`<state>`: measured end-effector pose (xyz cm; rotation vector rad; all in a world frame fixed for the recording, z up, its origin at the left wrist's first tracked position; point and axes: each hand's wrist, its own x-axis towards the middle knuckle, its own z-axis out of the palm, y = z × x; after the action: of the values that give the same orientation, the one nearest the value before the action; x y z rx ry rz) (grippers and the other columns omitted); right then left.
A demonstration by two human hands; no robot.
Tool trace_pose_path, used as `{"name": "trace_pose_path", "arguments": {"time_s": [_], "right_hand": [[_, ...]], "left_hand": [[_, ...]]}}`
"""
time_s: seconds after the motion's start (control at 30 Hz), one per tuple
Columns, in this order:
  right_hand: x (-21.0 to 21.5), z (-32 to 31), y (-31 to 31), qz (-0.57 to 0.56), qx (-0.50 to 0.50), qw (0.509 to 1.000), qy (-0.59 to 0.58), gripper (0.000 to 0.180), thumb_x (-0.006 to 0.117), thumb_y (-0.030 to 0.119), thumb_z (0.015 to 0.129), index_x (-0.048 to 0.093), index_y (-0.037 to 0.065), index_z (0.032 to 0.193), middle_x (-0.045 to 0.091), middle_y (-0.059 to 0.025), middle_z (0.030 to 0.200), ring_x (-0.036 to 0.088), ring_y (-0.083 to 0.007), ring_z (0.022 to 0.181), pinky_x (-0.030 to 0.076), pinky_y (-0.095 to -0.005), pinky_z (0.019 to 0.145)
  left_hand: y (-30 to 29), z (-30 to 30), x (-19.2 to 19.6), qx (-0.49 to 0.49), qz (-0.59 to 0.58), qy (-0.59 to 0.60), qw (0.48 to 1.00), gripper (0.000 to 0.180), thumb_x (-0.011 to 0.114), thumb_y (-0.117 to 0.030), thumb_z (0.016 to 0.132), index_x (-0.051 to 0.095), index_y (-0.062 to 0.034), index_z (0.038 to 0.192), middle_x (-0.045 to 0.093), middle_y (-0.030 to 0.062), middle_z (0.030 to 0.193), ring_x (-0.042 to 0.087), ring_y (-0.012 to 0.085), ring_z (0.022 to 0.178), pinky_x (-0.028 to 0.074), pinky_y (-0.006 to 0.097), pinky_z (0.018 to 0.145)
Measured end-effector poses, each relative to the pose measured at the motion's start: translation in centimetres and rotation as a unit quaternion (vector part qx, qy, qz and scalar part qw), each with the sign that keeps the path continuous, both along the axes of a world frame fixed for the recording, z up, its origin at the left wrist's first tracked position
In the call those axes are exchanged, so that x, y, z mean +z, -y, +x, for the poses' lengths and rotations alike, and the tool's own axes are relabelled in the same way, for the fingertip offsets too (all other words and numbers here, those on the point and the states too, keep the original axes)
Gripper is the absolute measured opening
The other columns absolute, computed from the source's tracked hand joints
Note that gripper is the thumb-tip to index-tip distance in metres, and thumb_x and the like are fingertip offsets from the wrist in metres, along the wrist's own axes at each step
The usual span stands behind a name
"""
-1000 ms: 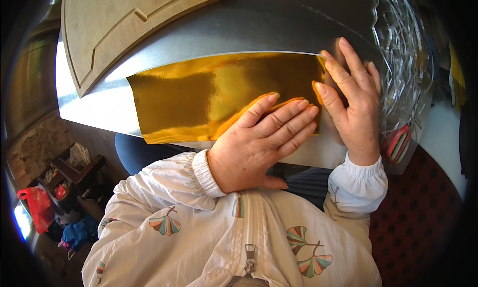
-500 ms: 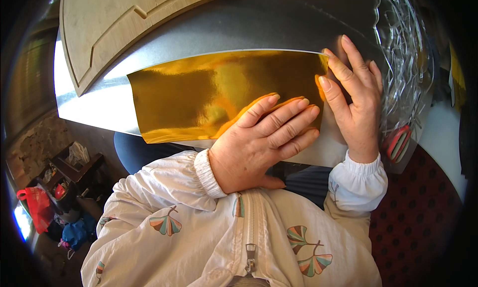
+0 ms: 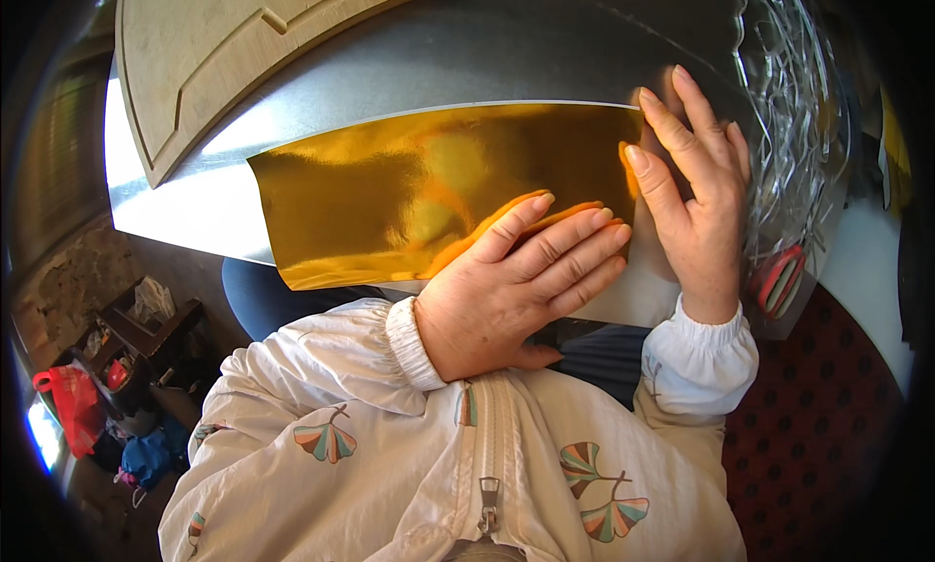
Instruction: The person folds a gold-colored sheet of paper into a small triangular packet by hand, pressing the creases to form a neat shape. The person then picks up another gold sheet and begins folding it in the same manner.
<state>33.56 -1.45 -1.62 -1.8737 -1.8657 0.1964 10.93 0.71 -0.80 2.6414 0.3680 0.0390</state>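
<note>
A shiny gold foil sheet (image 3: 351,192), long and rectangular, lies on the metal tabletop (image 3: 545,46). A thin white line shows along its far edge. My left hand (image 3: 521,280) rests on the near right part of the sheet, fingers stretched out and reflected in the gold surface. At the sheet's right end is my right hand (image 3: 696,182). Its fingers are spread, with the thumb and index finger at the right edge and the other fingers past it. Neither hand grips anything that I can see.
A wooden board (image 3: 224,56) with a groove lies at the far left of the table. To the right is a heap of clear plastic strips (image 3: 794,104), with a red-edged object (image 3: 779,280) beside it. Bags, including a red one (image 3: 70,406), stand at lower left.
The gold sheet has shifted slightly toward me. My left hand has moved a little to the right and nearer. The right hand has barely moved.
</note>
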Motion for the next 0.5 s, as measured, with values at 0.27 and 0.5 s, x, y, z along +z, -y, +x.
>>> {"name": "trace_pose_path", "arguments": {"time_s": [0.27, 0.5], "right_hand": [[-0.9, -0.5, -0.6, 0.036, -0.051, 0.998, 0.018, 0.042, 0.068, 0.025, 0.090, 0.064, 0.009, 0.128, 0.061, -0.0120, 0.135, 0.064, -0.0266, 0.109, 0.036, -0.0437, 0.102], [-1.3, -0.6, -0.6, 0.031, -0.087, 0.995, 0.027, 0.041, 0.067, 0.027, 0.092, 0.064, 0.007, 0.127, 0.061, -0.0126, 0.135, 0.063, -0.0280, 0.112, 0.037, -0.0451, 0.102]], "left_hand": [[-0.2, 0.0, 0.1, -0.007, -0.010, -0.008, 1.000, 0.110, 0.074, -0.061, 0.055, 0.040, -0.0164, 0.150, 0.034, 0.0010, 0.158, 0.029, 0.0215, 0.147, 0.014, 0.049, 0.122], [-0.4, 0.0, 0.2, -0.010, -0.035, -0.004, 0.999, 0.107, 0.076, -0.059, 0.059, 0.040, -0.0158, 0.150, 0.033, 0.0021, 0.159, 0.028, 0.0217, 0.147, 0.014, 0.048, 0.121]]}}
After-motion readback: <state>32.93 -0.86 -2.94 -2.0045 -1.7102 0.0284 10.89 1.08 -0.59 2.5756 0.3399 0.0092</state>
